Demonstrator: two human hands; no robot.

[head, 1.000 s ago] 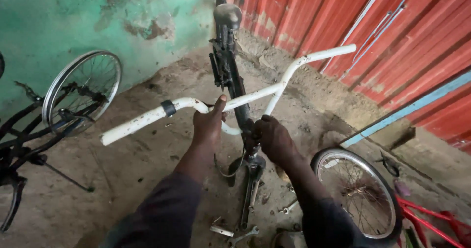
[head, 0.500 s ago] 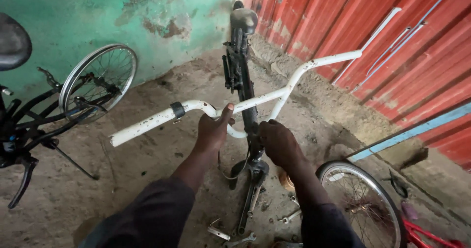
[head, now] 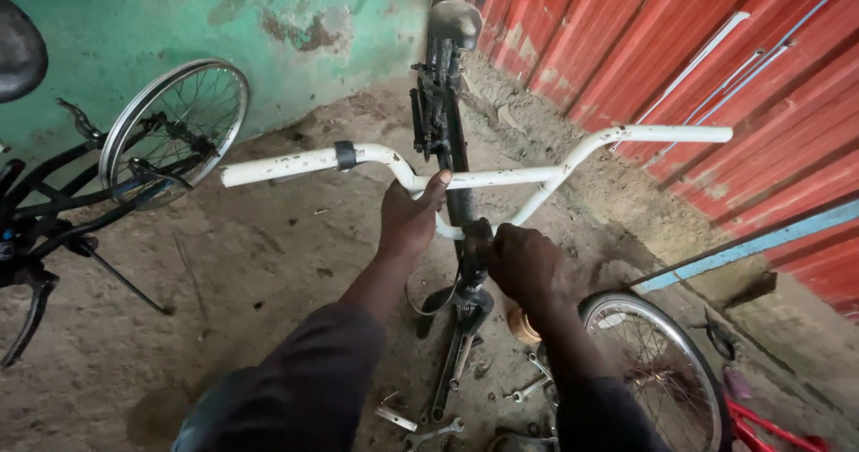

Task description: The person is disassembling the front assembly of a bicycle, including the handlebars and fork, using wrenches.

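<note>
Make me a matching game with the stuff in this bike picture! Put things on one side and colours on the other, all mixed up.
Things:
1. handlebar
2. wall behind the bikes
3. corrugated metal sheet
4. bike seat

Colours:
A. red
B. black
C. white
D. green

Pairs: 1-C, 2-D, 3-A, 4-B

Both hands are on the handlebar: the left hand grips the crossbar and the right hand holds where it meets the stem.
</note>
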